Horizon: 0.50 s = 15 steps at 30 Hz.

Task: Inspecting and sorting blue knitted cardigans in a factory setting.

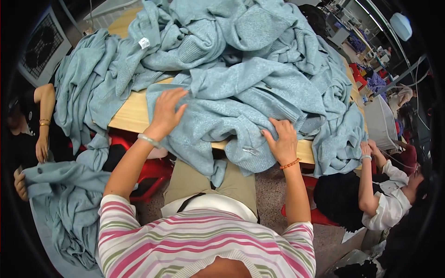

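Observation:
A pale blue-green knit sweater [213, 116] lies spread before me, with one end hanging over the table edge above my lap. My left hand [166, 112] is over its left side, fingers stretched and apart, with no cloth visibly pinched. My right hand [282, 141] rests on the right side of the knitwear, thumb and fingers apart, beside a ribbed hem. Just left of it, a small pale label [251, 151] shows on the hanging part. Dark buttons dot a folded band in the middle.
A big heap of like sweaters [250, 28] covers most of the wooden table [130, 113]. At left, another person's hands hold a similar garment [69, 199]; at right, a seated person [380, 185] touches the heap's edge. Red stools [150, 176] stand below.

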Each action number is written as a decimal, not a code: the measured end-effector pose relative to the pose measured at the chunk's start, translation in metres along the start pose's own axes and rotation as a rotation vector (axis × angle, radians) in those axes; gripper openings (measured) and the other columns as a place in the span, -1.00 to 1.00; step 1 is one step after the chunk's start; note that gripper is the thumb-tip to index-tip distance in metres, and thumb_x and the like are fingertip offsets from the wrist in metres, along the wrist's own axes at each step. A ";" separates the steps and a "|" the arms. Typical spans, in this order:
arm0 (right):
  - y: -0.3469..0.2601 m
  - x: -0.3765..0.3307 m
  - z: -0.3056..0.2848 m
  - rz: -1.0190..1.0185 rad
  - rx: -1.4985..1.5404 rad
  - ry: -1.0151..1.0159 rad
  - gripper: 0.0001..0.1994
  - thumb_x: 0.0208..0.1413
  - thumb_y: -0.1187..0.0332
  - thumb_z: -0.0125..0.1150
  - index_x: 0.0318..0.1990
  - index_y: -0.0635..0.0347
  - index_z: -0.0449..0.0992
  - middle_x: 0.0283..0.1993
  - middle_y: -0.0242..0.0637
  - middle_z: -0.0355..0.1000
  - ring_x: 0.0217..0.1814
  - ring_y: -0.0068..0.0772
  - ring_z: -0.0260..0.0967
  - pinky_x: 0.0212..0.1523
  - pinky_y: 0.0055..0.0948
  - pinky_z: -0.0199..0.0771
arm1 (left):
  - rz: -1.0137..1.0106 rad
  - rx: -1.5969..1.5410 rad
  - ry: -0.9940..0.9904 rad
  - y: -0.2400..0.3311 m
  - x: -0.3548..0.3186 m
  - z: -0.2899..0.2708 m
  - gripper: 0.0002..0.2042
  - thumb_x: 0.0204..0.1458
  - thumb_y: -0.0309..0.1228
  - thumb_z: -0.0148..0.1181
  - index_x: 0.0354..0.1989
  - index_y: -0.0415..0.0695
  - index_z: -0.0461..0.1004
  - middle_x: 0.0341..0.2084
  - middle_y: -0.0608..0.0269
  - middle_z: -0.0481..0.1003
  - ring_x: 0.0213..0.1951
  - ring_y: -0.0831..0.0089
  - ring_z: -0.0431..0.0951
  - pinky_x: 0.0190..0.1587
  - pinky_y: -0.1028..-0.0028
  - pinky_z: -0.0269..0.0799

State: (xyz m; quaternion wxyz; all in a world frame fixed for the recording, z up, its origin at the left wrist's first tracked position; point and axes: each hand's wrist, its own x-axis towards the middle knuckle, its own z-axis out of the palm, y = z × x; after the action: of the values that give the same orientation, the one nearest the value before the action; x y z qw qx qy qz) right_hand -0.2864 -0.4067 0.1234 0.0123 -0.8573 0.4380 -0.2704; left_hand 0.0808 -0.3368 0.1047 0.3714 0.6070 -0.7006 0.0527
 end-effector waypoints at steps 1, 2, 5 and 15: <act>0.002 -0.001 -0.002 0.017 0.059 0.007 -0.61 -0.11 0.21 0.41 -0.10 0.12 0.54 -0.25 -0.26 0.40 -0.15 -0.19 0.37 -0.16 -0.26 0.33 | 0.025 0.057 -0.044 0.000 0.007 0.006 -0.55 -0.12 -0.43 0.31 0.02 -0.13 0.40 0.05 0.06 0.39 0.10 0.15 0.35 0.08 0.22 0.22; 0.002 -0.002 -0.009 0.149 0.131 -0.085 -0.63 -0.12 0.20 0.42 -0.13 0.12 0.56 -0.26 -0.25 0.40 -0.16 -0.20 0.37 -0.16 -0.26 0.34 | 0.041 0.046 -0.040 0.000 0.012 0.014 -0.55 -0.12 -0.43 0.31 0.02 -0.13 0.40 0.05 0.06 0.39 0.10 0.15 0.35 0.08 0.22 0.22; 0.009 -0.012 -0.015 0.263 0.267 -0.056 -0.68 -0.10 0.19 0.42 -0.21 0.15 0.59 -0.29 -0.19 0.42 -0.14 -0.16 0.37 -0.13 -0.26 0.36 | -0.048 0.076 -0.066 -0.004 0.020 0.037 -0.49 -0.10 -0.31 0.34 0.05 -0.17 0.33 0.07 -0.05 0.32 0.10 0.01 0.32 0.10 0.15 0.20; 0.031 -0.002 -0.025 0.245 0.294 0.327 -0.78 -0.06 0.35 0.39 -0.28 0.24 0.53 -0.32 -0.24 0.44 -0.58 -0.41 0.30 -0.52 -0.45 0.32 | -0.782 -1.041 -0.072 -0.010 0.099 0.042 -0.70 0.17 -0.16 0.12 -0.19 -0.17 0.51 -0.29 0.25 0.55 -0.26 0.49 0.52 -0.21 0.40 0.42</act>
State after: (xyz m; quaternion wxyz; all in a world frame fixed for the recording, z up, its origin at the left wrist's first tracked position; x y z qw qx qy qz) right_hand -0.3222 -0.4192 0.1355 0.0985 -0.7317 0.4907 -0.4628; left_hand 0.0718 -0.4416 0.1285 0.5848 0.5593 -0.3739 -0.4531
